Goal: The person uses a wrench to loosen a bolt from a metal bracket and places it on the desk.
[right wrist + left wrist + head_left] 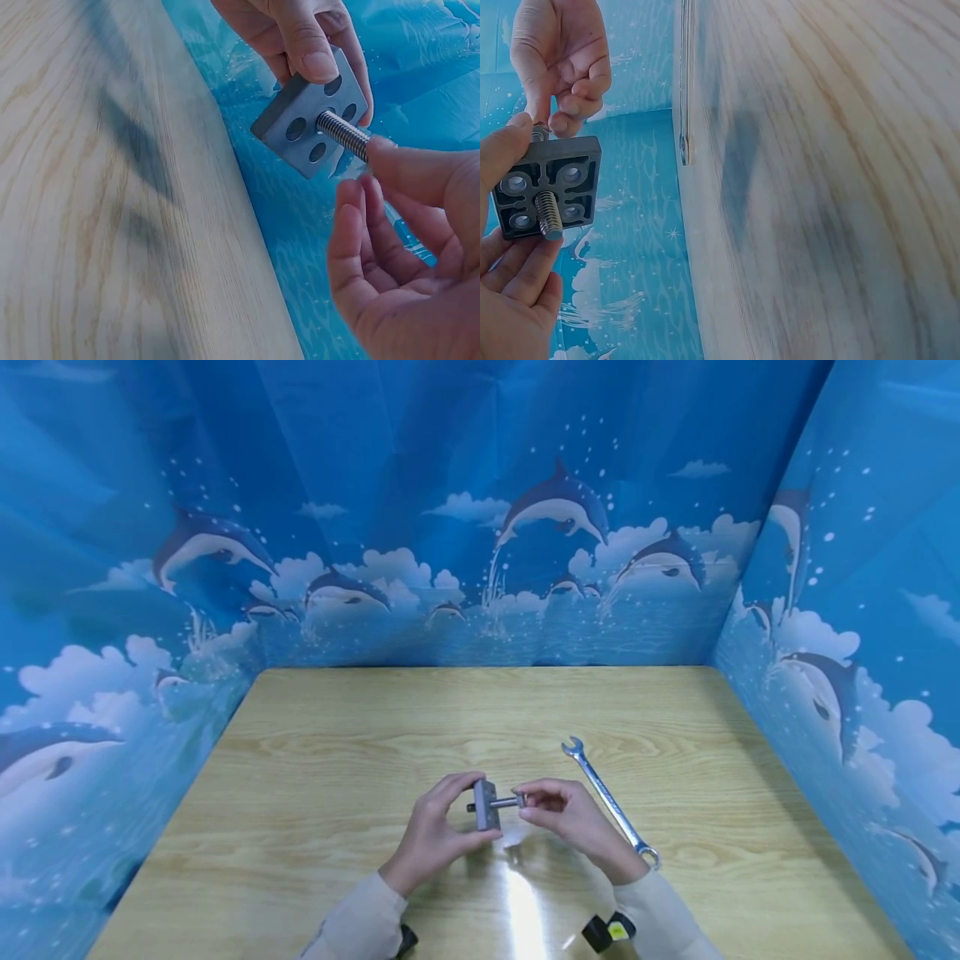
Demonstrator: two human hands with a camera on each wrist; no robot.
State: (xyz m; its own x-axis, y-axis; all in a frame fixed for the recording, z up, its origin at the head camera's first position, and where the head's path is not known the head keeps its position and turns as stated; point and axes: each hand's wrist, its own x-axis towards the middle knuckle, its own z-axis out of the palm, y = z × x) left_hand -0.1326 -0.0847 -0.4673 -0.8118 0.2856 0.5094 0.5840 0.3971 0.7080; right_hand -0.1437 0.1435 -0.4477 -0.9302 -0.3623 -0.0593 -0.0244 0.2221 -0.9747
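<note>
A square grey plate [547, 184] with several round holes is gripped at its edges by my left hand [438, 831], thumb on one side and fingers on the other. Through its middle runs a threaded bolt [345, 135], whose tip pokes out on the far side in the left wrist view. My right hand [566, 818] pinches the other end of the bolt between thumb and fingers, covering that end in the right wrist view. Both hands hold the piece above the table.
A combination wrench [611, 802] lies slanted on the wood-grain table [337, 735], just right of my right hand. Blue dolphin-print sheeting [420, 468] surrounds the table at the back and sides.
</note>
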